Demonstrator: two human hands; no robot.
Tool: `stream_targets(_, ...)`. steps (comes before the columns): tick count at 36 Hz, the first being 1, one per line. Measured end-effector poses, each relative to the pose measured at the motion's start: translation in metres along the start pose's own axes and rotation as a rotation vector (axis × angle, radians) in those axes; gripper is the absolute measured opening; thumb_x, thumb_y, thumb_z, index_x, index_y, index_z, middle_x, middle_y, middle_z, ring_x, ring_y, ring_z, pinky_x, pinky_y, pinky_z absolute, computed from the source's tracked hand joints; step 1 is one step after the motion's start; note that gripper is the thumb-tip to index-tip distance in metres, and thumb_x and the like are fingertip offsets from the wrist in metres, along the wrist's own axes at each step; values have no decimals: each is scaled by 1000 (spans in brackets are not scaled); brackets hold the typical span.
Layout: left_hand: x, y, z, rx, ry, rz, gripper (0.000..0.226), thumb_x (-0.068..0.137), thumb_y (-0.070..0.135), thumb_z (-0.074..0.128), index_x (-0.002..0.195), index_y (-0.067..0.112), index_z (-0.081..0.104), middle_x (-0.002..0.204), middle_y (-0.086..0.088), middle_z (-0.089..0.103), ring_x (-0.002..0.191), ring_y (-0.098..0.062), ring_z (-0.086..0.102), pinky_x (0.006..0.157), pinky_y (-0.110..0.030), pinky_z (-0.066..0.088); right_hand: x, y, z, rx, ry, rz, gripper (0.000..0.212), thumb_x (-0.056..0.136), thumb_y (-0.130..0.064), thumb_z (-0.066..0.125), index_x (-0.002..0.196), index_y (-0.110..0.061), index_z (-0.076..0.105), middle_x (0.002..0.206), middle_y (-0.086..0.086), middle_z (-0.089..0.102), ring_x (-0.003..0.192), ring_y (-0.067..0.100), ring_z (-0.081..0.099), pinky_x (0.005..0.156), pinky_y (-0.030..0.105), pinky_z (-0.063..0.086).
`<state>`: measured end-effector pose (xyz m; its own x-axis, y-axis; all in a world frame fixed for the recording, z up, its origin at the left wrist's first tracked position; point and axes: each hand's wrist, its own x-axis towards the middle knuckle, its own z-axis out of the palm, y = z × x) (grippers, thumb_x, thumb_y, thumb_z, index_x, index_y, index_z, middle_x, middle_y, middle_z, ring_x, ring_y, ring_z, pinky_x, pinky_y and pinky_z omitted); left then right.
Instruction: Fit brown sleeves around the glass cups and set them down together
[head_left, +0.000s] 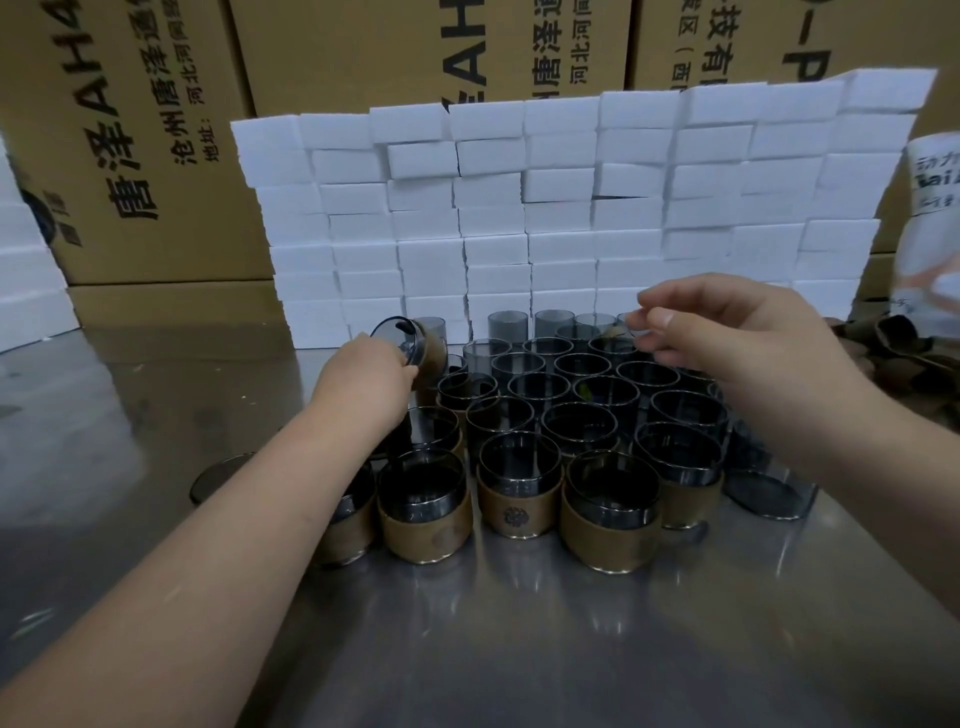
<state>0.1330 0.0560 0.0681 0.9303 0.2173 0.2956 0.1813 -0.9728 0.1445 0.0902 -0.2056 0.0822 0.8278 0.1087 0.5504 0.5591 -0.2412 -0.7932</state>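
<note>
My left hand (366, 371) grips a dark glass cup with a brown sleeve (415, 345), tilted with its base toward me, at the back left of the cup cluster. Several sleeved cups (519, 501) stand in the front rows on the steel table (519, 649). Bare smoky glass cups (582, 428) fill the rows behind them. My right hand (727, 332) hovers over the back right cups with its fingers loosely curled, holding nothing that I can see.
A wall of white foam blocks (561, 218) stands right behind the cups, with cardboard cartons (145, 130) beyond it. Loose brown sleeves (904, 353) lie at the right edge beside a plastic bag (930, 228). A glass lid (218, 475) lies left of the cups.
</note>
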Motion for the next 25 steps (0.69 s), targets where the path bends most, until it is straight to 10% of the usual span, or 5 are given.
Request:
stream_targets(14,3,-1,-5,133,-53,-29,26,99,27,40,107,12,59,94,-6,50,85,-24,49,67,-32,38,5,6,-8,-92,68,40,5,82,-29,64,82,-31,69,85,-5,73,88,12,68,87,36,52)
stream_targets(25,2,1,-8,200,-56,-32,10,93,17,47,92,14,57,94,-4,49,83,-23,51,61,-31,37,30,72,-73,-727,343,306,30,87,-33,53,111,-18,63,103,6,64,95,28,56,80,40,46)
